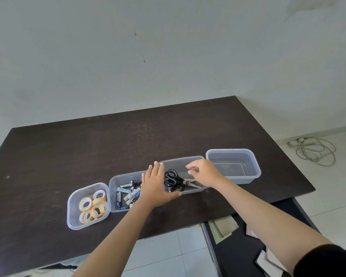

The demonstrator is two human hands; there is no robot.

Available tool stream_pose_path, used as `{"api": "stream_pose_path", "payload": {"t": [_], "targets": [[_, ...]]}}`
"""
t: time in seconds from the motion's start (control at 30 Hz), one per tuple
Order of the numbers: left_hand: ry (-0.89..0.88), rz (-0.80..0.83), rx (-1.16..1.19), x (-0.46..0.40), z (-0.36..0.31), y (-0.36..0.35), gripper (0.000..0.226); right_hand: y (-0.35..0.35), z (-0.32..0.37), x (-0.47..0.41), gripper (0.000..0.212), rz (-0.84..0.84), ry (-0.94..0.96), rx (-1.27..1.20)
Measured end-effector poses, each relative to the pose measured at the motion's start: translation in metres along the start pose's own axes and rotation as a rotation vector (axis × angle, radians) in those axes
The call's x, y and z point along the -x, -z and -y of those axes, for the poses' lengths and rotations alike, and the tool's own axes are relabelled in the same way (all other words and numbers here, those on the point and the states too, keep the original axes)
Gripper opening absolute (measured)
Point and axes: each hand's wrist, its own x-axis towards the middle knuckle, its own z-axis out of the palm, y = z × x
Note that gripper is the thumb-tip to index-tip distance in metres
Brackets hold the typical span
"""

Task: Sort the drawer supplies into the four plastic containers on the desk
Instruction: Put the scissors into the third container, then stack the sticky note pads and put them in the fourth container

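Black-handled scissors (176,179) lie in third container (196,159), handles toward 9 o'clock, blades toward 3. Stiff, metal, moderately light, sharp tips; judged best taken by handle loops or closed blades near pivot.

Left hand (155,183) flat, fingers spread wide, holding nothing, over seam between battery container (113,181) and scissors container.

Right hand (204,171) over container at 3 o'clock of scissors, fingertips pinched narrow; whether it grips anything, cannot tell.

Blade tips under right hand. Drawer contents at 5 o'clock cut off, unclear.
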Motion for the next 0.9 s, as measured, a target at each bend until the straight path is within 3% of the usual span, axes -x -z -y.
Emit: {"api": "stream_pose_path", "payload": {"t": [0.1, 0.17, 0.27, 0.33, 0.5, 0.6, 0.73, 0.9], "targets": [[-0.034, -0.060, 0.003, 0.008, -0.013, -0.007, 0.099, 0.015, -0.005, 0.018, 0.020, -0.081, 0.092, -0.037], [-0.109, -0.186, 0.066, 0.019, -0.026, -0.015, 0.084, 0.026, -0.011, 0.034, 0.013, -0.089, 0.136, -0.033], [-0.223, -0.359, 0.192, 0.045, -0.060, -0.037, 0.057, 0.043, -0.030, 0.064, 0.014, 0.018, 0.130, 0.012], [-0.274, -0.365, 0.254, 0.063, -0.092, -0.059, 0.043, 0.054, -0.049, 0.083, 0.015, 0.159, 0.114, 0.076], [-0.290, -0.084, 0.292, 0.088, -0.152, -0.134, 0.031, 0.062, -0.133, 0.122, 0.023, 0.422, -0.002, 0.204], [-0.150, 0.133, 0.235, 0.088, -0.172, -0.167, 0.039, 0.055, -0.196, 0.141, 0.019, 0.476, -0.124, 0.246], [0.074, 0.298, 0.146, 0.074, -0.183, -0.199, 0.064, 0.041, -0.269, 0.159, 0.016, 0.424, -0.241, 0.267], [0.317, 0.352, 0.072, 0.046, -0.182, -0.228, 0.081, 0.026, -0.329, 0.166, 0.041, 0.264, -0.346, 0.367]]}}
